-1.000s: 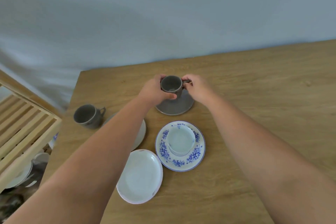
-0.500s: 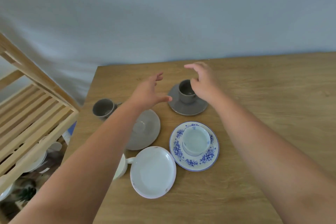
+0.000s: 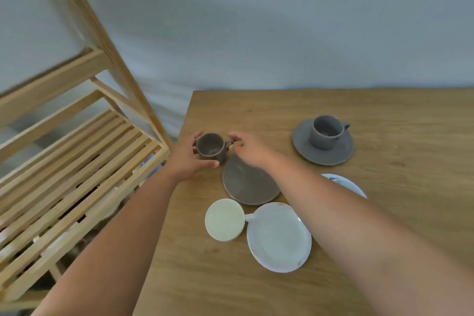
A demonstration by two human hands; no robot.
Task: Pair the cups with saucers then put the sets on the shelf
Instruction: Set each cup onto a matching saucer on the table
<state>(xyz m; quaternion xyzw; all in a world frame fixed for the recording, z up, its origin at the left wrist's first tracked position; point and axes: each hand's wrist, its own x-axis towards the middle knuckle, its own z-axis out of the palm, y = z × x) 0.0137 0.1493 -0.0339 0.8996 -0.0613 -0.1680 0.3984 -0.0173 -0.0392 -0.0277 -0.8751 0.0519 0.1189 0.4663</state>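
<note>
A dark grey cup (image 3: 211,147) is near the table's left edge, just beyond an empty grey saucer (image 3: 250,185). My left hand (image 3: 189,160) curls around the cup's left side. My right hand (image 3: 250,149) pinches its handle with thumb and forefinger. Whether the cup rests on the table or is slightly lifted, I cannot tell. A second grey cup (image 3: 324,131) stands upright on its grey saucer (image 3: 323,155) at the back right. A white cup (image 3: 224,223) sits beside a white saucer (image 3: 278,237). My right forearm hides most of the blue-patterned saucer (image 3: 345,183).
A slatted wooden shelf (image 3: 77,161) stands to the left of the wooden table (image 3: 384,213), its frame close to the table's left edge. Some crockery shows faintly below the slats. A pale wall is behind.
Both hands left the grey cup now sitting on its saucer and moved left to the other grey cup. My view turned left, bringing the shelf further in.
</note>
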